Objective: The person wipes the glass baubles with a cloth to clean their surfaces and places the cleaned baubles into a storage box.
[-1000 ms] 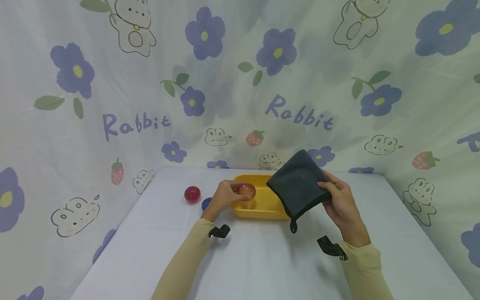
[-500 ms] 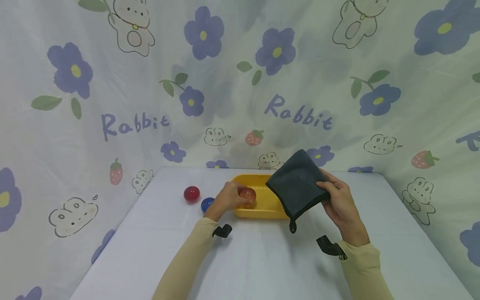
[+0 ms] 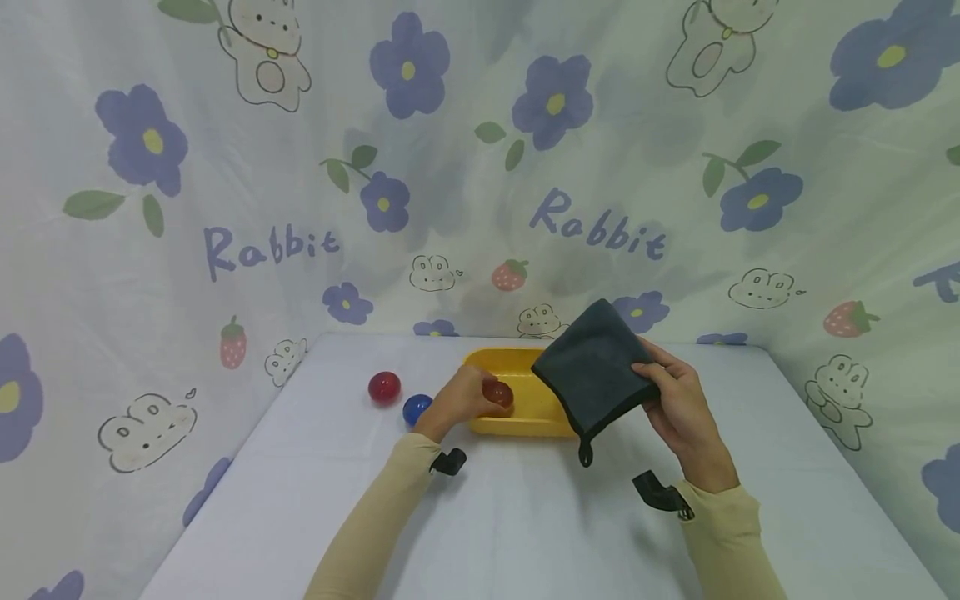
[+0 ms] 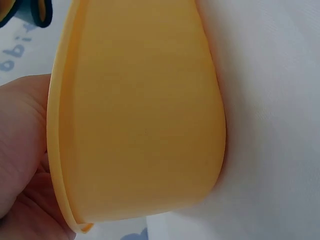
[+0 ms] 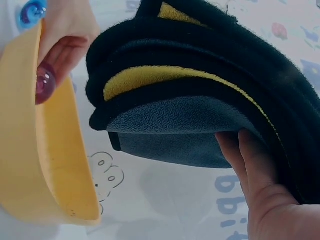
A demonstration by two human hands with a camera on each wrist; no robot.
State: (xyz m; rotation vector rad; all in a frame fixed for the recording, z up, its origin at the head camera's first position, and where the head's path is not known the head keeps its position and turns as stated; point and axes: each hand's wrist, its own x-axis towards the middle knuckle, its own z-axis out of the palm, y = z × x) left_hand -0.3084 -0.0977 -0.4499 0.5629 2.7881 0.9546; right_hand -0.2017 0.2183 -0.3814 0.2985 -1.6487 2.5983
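Note:
My left hand (image 3: 461, 398) reaches over the left end of a yellow plastic tub (image 3: 536, 427) and holds a translucent reddish ball (image 3: 500, 398) between thumb and fingers, down inside the tub. The tub's outer wall (image 4: 140, 115) fills much of the left wrist view, hiding the ball there. My right hand (image 3: 682, 408) pinches a folded dark grey cloth (image 3: 596, 367) by its right corner, up in the air over the tub's right part. Seen from the right wrist, the cloth's layers (image 5: 180, 112) have black edging and yellow inner faces; a hanging loop (image 3: 586, 452) shows at its lower corner.
A glossy red ball (image 3: 385, 389) and a blue ball (image 3: 416, 409) lie on the white table (image 3: 495, 517) left of the tub. Behind stands a curtain (image 3: 450, 192) printed with flowers and rabbits. The cloth covers the tub's right end in the head view.
My left hand has lowered the reddish ball from rim height into the tub, moving slightly right. More of the blue ball shows now. The right hand and cloth have barely moved.

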